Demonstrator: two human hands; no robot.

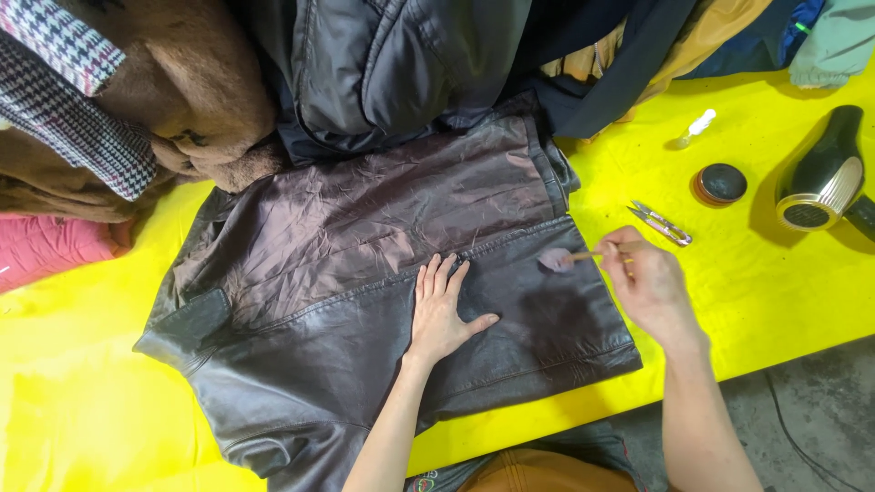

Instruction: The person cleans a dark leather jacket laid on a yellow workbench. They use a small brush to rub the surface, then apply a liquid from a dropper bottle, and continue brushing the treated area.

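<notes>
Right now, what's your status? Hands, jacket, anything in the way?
Left hand flat on dark leather jacket, pinning it. Right hand holds small brush, tip on pale patch. Snips, round tin, hair dryer lie off to the right, apart.

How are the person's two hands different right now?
The left hand lies flat and open, fingers spread, pressing the dark leather jacket; the right hand is curled around a thin wooden stick. The left hand holds nothing, while the right hand points its stick at a pale patch. Both are bare and over the jacket.
</notes>
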